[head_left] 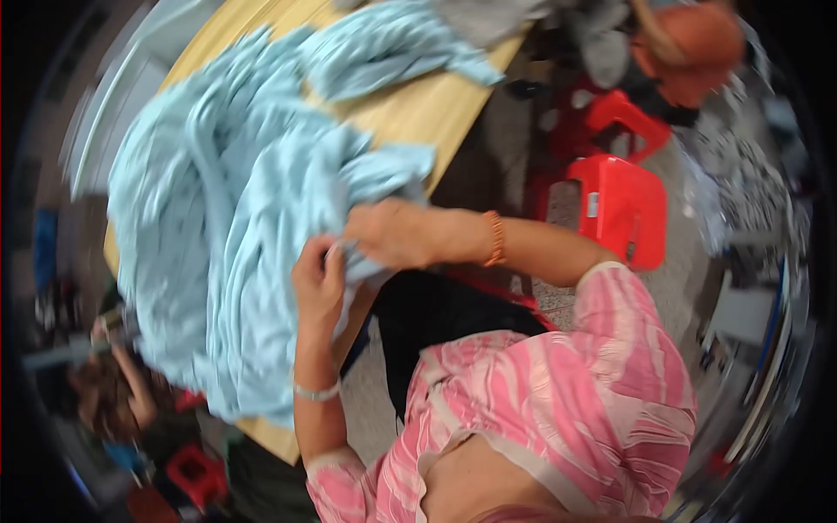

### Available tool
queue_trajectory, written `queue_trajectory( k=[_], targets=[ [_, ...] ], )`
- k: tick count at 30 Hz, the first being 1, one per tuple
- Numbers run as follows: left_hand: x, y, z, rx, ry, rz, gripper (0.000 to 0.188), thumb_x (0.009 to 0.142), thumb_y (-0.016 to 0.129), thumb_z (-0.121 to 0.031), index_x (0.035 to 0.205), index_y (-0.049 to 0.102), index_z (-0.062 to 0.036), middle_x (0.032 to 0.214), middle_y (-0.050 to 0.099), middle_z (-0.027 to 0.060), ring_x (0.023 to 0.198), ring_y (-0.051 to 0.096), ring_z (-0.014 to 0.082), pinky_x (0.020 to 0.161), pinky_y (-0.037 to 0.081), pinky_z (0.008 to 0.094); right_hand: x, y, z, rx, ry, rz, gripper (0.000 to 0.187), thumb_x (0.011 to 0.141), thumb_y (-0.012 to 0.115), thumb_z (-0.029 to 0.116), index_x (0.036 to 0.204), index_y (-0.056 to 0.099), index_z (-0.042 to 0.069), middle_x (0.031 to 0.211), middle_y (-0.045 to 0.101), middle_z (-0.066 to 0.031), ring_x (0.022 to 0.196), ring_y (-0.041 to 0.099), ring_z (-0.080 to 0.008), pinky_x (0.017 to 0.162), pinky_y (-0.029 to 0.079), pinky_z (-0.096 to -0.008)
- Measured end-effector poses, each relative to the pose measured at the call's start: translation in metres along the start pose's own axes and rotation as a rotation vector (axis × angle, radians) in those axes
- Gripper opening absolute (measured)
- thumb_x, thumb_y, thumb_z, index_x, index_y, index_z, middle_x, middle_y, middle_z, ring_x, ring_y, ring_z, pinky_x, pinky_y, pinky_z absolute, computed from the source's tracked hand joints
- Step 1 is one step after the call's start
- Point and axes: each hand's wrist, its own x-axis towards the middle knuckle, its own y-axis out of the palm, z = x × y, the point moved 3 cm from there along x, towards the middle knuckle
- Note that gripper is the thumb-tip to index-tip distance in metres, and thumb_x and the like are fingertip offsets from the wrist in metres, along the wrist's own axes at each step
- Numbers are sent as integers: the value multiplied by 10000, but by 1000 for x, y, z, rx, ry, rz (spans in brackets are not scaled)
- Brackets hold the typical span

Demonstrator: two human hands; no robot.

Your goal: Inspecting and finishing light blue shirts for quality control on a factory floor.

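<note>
Light blue fabric (270,200) lies in a large crumpled heap over the table. At its near right edge, my left hand (318,275) pinches a bit of the cloth between thumb and fingers. Close beside it, my right hand (392,234) is closed on the same edge, its fingers slightly blurred and partly turned from view. What exactly lies between the fingertips, beyond the blue cloth, is too small to make out. A second bunch of light blue fabric (384,52) rests farther back on the table.
The yellow wooden table (436,122) runs from near left to far right. Red plastic stools (623,209) stand on the floor at the right. A person in orange (697,52) sits at the far right; another person (113,392) is at the left. Grey cloth (488,17) lies at the table's far end.
</note>
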Motion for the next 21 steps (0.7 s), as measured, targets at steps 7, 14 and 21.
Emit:
queue_trajectory(
  k=[7,14,21],
  targets=[
    [-7,-2,13,-158,-78,6,75,911,567,-68,913,590,4,740,536,-41,679,441,33,594,373,194,7,-15,5,249,50,-71,126,798,592,14,922,607,-4,838,571,-155,764,596,-341,676,467,-383],
    [-11,-5,9,-196,-50,-10,69,915,567,-65,915,583,2,742,533,-41,679,444,33,603,376,192,10,-22,7,319,56,-23,110,806,613,43,897,623,-18,805,595,-143,742,598,-312,662,470,-352],
    [-7,-38,4,18,-50,-294,64,897,572,-47,938,582,0,849,589,34,724,515,94,663,427,231,8,-43,-3,157,129,-52,151,823,640,108,889,643,-27,838,646,-156,770,631,-297,691,487,-344]
  ],
)
